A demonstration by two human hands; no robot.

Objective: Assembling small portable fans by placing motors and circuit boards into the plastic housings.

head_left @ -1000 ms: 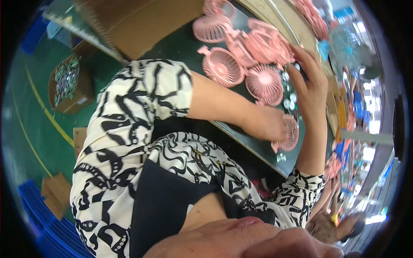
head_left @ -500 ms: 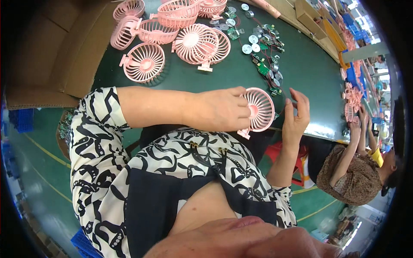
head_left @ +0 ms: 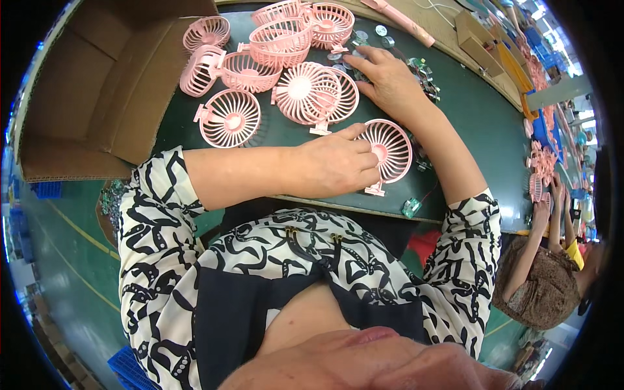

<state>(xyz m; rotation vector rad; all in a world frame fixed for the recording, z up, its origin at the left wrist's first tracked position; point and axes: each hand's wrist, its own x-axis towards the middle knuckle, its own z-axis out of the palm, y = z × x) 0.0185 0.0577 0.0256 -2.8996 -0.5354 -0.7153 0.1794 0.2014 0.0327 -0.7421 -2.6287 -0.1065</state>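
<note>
My left hand [head_left: 339,162] grips the left rim of a round pink fan cage [head_left: 398,153] near the table's front edge. The cage's open side faces up, and a small hinge tab sticks out at its lower left. Farther off, my right hand [head_left: 388,83] reaches over the heap of silver motors and green circuit boards [head_left: 422,75], its fingers bent and spread. Small silver discs lie by its fingertips; whether it touches one I cannot make out. A single green circuit board [head_left: 411,207] with a thin wire lies at the table edge, beside my right forearm.
Several pink fan cages [head_left: 250,71] are piled at the far left of the green table [head_left: 484,143]. An open cardboard box [head_left: 78,123] stands to the left. A pink stick-like part [head_left: 403,23] lies at the back. On the right, another person [head_left: 539,279] handles pink parts.
My right hand has swung from beside the cage to the far motors and boards. The left hand keeps its hold on the cage. A circuit board now shows at the table edge.
</note>
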